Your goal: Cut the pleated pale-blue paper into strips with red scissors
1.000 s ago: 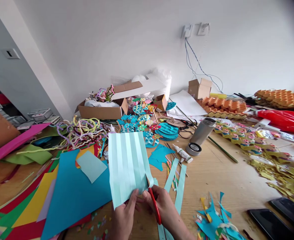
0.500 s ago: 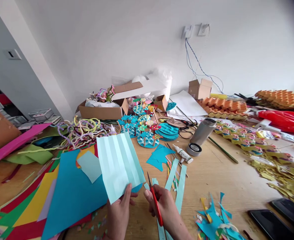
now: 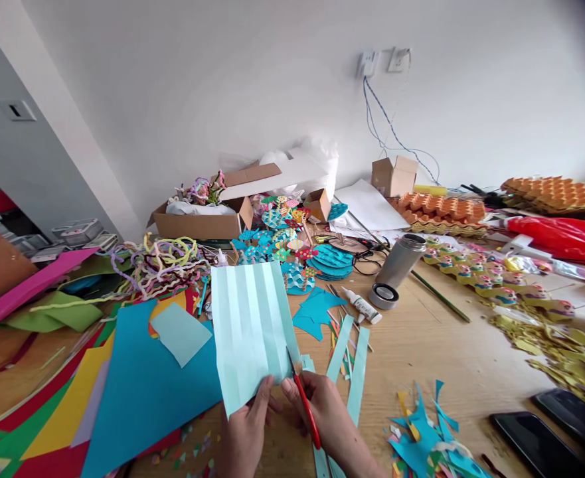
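Note:
A pale aqua sheet of paper (image 3: 250,325) with lengthwise fold creases is held up by its lower edge in my left hand (image 3: 247,425), thumb in front and fingers behind. My right hand (image 3: 322,405) grips red-handled scissors (image 3: 305,405), whose blades point up at the sheet's lower right edge and overlap it. Pale aqua strips (image 3: 359,375) lie on the table beside and beneath my right hand. A smaller pale aqua piece (image 3: 180,332) rests on a large blue sheet (image 3: 143,392) to the left.
Blue scraps (image 3: 421,431) and two dark phones (image 3: 531,441) lie at the front right. A glue bottle (image 3: 362,305) and a silver flask (image 3: 399,262) stand or lie farther back. Blue paper crafts (image 3: 267,245) and a cardboard box (image 3: 200,222) are near the wall.
The sheet has moved right and turned more upright with my left hand. The scissors' blades, earlier beside the sheet, now meet its lower right edge.

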Tool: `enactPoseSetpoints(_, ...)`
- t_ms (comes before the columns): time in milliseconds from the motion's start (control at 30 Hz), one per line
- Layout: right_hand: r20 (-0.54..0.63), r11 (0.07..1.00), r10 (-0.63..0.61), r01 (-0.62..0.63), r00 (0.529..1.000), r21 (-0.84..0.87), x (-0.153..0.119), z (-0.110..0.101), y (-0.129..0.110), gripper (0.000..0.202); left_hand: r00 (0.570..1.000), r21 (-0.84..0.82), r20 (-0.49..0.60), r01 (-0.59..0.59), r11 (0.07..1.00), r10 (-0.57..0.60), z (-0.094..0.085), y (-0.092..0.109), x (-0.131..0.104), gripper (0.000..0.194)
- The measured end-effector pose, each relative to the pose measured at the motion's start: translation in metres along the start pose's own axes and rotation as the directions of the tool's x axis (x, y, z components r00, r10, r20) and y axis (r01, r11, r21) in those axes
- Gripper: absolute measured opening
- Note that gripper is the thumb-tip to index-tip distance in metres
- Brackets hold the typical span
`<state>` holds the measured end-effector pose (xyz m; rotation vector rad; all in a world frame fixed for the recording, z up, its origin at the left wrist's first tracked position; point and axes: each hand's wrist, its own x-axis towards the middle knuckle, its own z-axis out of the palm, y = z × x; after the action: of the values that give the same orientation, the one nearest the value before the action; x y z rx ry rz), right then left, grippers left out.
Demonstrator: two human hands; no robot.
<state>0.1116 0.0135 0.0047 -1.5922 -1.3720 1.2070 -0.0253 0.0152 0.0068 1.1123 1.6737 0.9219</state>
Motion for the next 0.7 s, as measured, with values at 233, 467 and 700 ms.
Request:
enactPoseSetpoints(233, 0.079, 0.980, 0.043, -0.058, 0.996, 0.190, 0.002, 0.000, 0.000, 0.044, 0.999, -0.065, 0.015, 0.029, 0.997, -0.028, 0.001, 0.001, -0.002, 0.045)
enactPoseSetpoints(467, 0.050, 0.975, -0.004, -0.008, 0.999, 0.223, 0.001, -0.004, -0.002, 0.044, 0.996, -0.086, 0.062, 0.068, 0.994, -0.063, 0.002, 0.006, -0.007, 0.045)
enactPoseSetpoints(700, 0.034, 0.976, -0.015, 0.008, 0.999, 0.219, 0.002, -0.005, -0.001, 0.044, 1.000, -0.158, 0.027, 0.015, 0.987, -0.011, 0.007, 0.008, -0.012, 0.045)
